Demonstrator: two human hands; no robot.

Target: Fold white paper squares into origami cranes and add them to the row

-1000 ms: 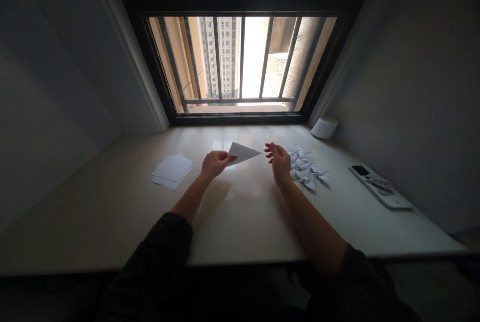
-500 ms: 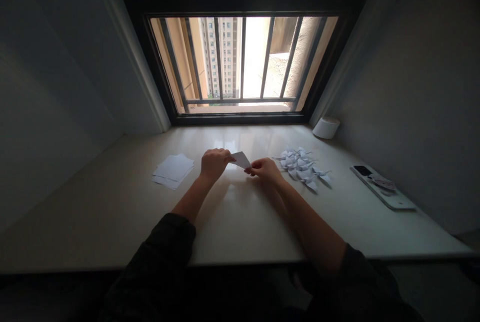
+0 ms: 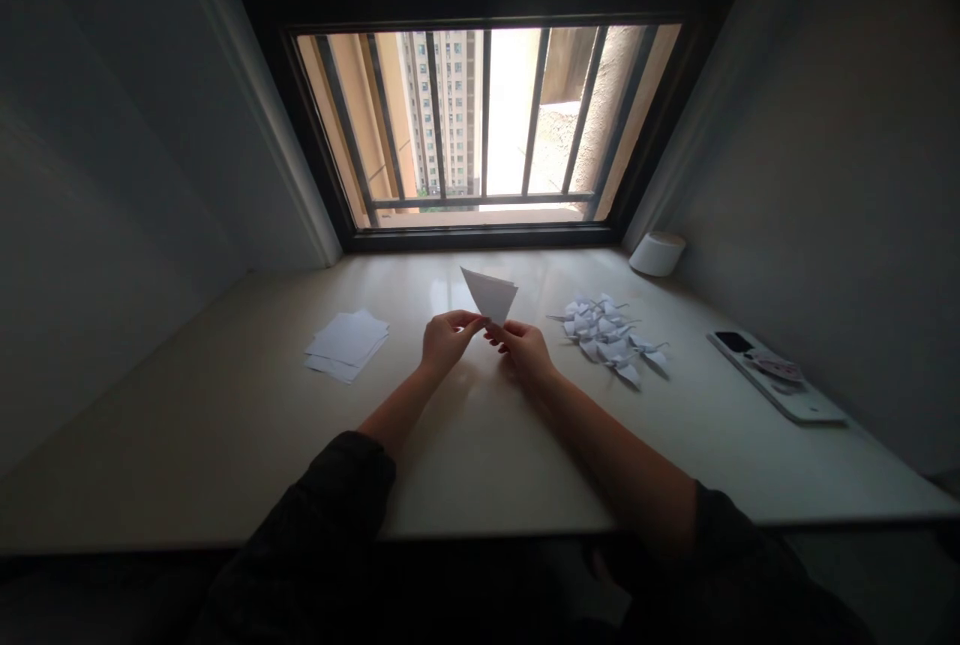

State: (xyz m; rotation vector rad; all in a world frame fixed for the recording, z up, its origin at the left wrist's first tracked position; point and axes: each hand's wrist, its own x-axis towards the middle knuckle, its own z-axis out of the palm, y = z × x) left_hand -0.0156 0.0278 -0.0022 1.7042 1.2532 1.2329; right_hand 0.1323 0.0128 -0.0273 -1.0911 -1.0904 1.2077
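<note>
A folded sheet of white paper (image 3: 491, 293) stands up between my hands, its layers slightly apart along the top edge and a point at the upper left. My left hand (image 3: 450, 337) pinches its lower corner from the left. From the right, my right hand (image 3: 521, 345) grips the same corner, fingertips close to those of the left. To the right lies a cluster of folded paper cranes (image 3: 604, 333). A stack of white paper sheets (image 3: 347, 345) rests to the left of my left hand.
The pale countertop (image 3: 315, 455) runs up to a barred window (image 3: 487, 125). A white cylindrical object (image 3: 657, 254) stands in the back right corner. By the right wall lies a white phone-like object (image 3: 780, 380) with a dark patch and something small on top.
The folded paper has turned, so its wide part now points up and away. My left hand has moved down and right, closer to my right hand.
</note>
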